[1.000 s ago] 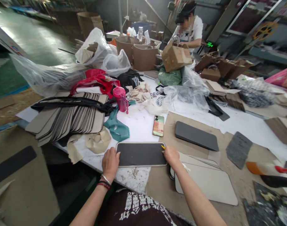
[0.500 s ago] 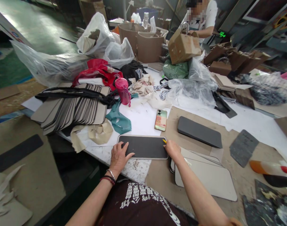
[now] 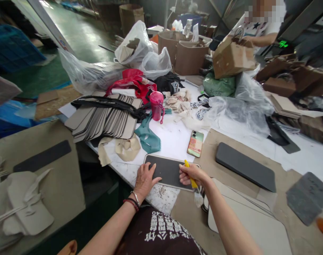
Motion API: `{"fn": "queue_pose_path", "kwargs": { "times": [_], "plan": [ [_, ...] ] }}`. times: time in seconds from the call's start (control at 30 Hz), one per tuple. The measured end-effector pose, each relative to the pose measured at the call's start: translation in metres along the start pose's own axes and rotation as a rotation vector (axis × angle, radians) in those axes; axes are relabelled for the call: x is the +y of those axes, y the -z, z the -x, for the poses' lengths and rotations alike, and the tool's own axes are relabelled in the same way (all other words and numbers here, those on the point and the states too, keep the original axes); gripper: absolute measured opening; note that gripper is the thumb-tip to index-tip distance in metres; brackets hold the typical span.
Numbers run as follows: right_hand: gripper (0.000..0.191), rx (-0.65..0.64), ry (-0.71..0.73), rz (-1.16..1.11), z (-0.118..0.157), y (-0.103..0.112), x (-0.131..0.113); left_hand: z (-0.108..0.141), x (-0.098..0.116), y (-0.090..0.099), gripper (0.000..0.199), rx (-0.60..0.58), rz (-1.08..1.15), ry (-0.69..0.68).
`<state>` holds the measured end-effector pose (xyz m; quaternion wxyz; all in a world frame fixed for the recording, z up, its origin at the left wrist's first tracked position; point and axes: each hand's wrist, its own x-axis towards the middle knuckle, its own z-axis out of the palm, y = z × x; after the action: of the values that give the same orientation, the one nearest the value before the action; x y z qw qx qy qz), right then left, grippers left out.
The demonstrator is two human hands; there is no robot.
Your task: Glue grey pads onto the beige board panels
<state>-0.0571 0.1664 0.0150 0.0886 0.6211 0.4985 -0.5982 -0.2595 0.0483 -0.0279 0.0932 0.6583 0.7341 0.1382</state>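
Note:
A dark grey rounded panel with a pale rim lies on the table in front of me. My left hand rests on its left end with the fingers spread. Over the panel's right end, my right hand is closed round a slim yellow-handled tool; its working tip cannot be made out. Just beyond the panel lies a phone with a colourful back. Pale rounded panels are stacked beside my right forearm, and a dark grey panel stack sits farther right.
On the left is a fanned stack of grey panels with black straps. A pink cup, teal cloth scrap and clear plastic bags lie beyond. Across the table, a person stands by a brown bag.
My right hand has turned and drawn inward over the panel, showing more of the yellow tool. My left hand stays on the panel. The view has shifted left.

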Motion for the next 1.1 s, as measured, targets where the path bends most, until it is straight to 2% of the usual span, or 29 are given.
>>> {"fn": "queue_pose_path", "kwargs": {
  "times": [0.07, 0.17, 0.37, 0.6, 0.7, 0.8, 0.87, 0.93, 1.0, 1.1],
  "plan": [
    [0.029, -0.065, -0.076, -0.308, -0.007, -0.005, 0.012, 0.0, -0.001, -0.001, 0.058, -0.002, 0.018, 0.008],
    [0.027, -0.016, -0.161, -0.564, -0.013, 0.001, 0.031, 0.001, -0.003, -0.004, 0.059, 0.019, 0.053, 0.017],
    [0.023, 0.164, -0.202, -0.826, -0.013, 0.015, 0.04, 0.003, -0.009, -0.009, 0.059, 0.058, 0.086, 0.0],
    [0.025, 0.169, -0.178, -0.937, -0.014, 0.011, 0.036, 0.003, -0.014, -0.014, 0.056, 0.105, 0.056, -0.049],
    [0.03, 0.222, -0.128, -0.977, -0.003, 0.016, 0.035, 0.0, -0.018, -0.014, 0.046, 0.116, 0.125, -0.03],
    [0.029, 0.292, -0.005, -1.025, 0.02, 0.031, 0.038, -0.007, -0.023, -0.008, 0.036, 0.169, 0.273, 0.07],
    [0.028, 0.334, 0.063, -1.023, 0.039, 0.042, 0.043, -0.013, -0.026, -0.002, 0.037, 0.163, 0.342, 0.221],
    [0.027, 0.375, 0.087, -0.999, 0.056, 0.049, 0.05, -0.019, -0.029, 0.004, 0.036, 0.097, 0.374, 0.397],
    [0.026, 0.403, 0.088, -0.968, 0.067, 0.047, 0.056, -0.025, -0.031, 0.007, 0.034, 0.025, 0.387, 0.519],
    [0.025, 0.411, 0.087, -0.923, 0.07, 0.031, 0.062, -0.033, -0.036, 0.005, 0.029, -0.011, 0.411, 0.61]
  ]
}}
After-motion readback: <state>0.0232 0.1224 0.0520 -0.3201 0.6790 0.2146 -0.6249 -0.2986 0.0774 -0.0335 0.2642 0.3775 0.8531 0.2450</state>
